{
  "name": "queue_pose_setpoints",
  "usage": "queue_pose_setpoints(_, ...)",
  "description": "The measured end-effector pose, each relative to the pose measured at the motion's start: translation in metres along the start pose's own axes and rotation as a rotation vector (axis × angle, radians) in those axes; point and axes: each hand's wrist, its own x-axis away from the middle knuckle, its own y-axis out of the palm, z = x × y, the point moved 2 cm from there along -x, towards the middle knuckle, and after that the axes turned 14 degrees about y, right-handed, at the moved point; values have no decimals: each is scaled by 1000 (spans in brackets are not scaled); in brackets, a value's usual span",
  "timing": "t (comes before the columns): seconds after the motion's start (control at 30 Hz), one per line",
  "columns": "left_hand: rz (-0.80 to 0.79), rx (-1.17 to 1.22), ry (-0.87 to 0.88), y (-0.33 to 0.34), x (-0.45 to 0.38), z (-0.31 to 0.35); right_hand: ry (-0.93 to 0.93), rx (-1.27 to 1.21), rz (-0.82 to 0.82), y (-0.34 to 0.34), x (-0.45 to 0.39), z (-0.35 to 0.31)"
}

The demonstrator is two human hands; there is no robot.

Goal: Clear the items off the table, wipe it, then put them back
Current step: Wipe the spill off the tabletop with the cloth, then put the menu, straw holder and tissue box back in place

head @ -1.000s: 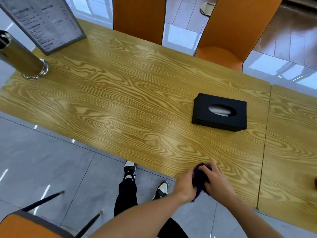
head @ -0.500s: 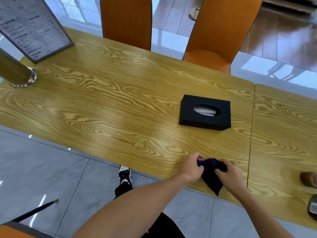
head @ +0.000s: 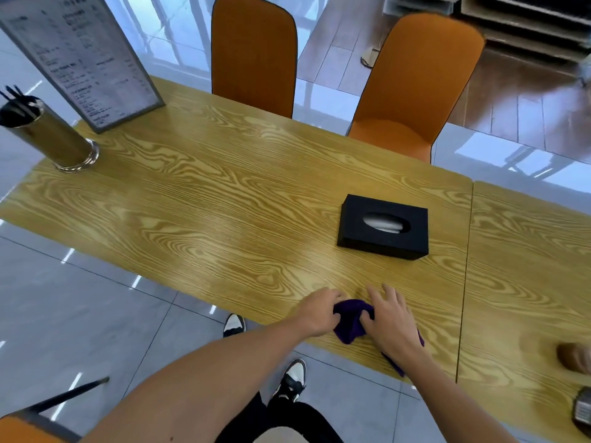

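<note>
My left hand [head: 318,311]: fingers curled onto the left end of the purple cloth [head: 350,321], pinching it at the near edge of the table [head: 224,203].
My right hand [head: 390,318]: fingers spread flat, palm pressing down on the cloth's right part — a strip of purple shows past my wrist.
Cloth: bunched between both hands, lying on the wood.
Tissue box [head: 383,226]: black, flat on the table beyond my hands, well apart from them.
Far left end: metal cutlery holder [head: 52,139] with dark utensils, and the framed menu stand [head: 80,55] just behind it — both on the table.
Beyond: two orange chairs [head: 415,81] at the far side.
</note>
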Motion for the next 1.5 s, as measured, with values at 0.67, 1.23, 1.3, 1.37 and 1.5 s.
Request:
queue_pose_setpoints(0.67,267,-557,-92,-268,63,-131,-325,171,-20,-94,-61,-306)
queue_pose_setpoints(1.23,884,86,-167,-550,120,-270,-421,34,-18,-197,-126,-589)
queue_pose_setpoints(1.3,987,199,-210,-576,113,-285,-424,-30,-29,-206,-138,-617)
queue_pose_setpoints(1.37,1077,285,-248,-592,108,-291,-415,-107,-29,-214,-146,-633)
queue_pose_setpoints(1.5,1194,494,-405,-623,93,-310,-377,-325,-60,-227,-174,-682)
